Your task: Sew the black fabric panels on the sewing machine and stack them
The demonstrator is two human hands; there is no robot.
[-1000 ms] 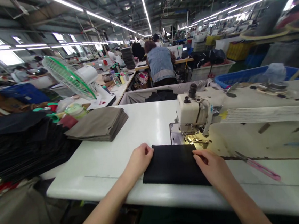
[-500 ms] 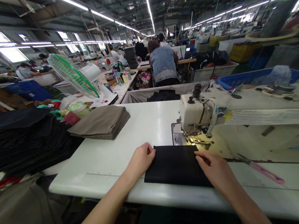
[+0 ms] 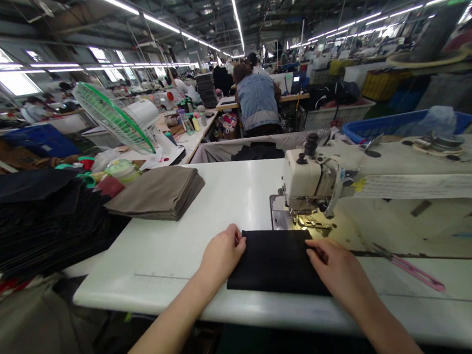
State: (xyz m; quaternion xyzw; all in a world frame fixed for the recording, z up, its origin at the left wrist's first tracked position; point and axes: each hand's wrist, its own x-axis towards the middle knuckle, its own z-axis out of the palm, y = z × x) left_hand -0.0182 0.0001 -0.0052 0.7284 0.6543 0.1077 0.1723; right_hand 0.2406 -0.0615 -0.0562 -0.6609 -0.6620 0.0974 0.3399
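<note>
A black fabric piece [image 3: 274,264] lies flat on the white sewing table [image 3: 160,255], in front of the sewing machine [image 3: 308,176]. With fingers pinched, my left hand [image 3: 224,252] holds its far left corner. My right hand [image 3: 334,262] pinches the far right corner, close to the lit presser foot [image 3: 314,222]. The fabric's far edge sits just short of the metal needle plate [image 3: 281,217]. My right hand and forearm cover part of the fabric's right side.
Pink-handled thread snips [image 3: 411,269] lie right of my right hand. A stack of brown fabric pieces [image 3: 161,192] rests at the table's back left, beside a tall black fabric pile [image 3: 37,227]. Behind stand a fan [image 3: 115,118] and a person in a denim vest [image 3: 257,100].
Both hands keep their pinch on the black fabric, which lies in nearly the same place. The view has shifted very slightly.
</note>
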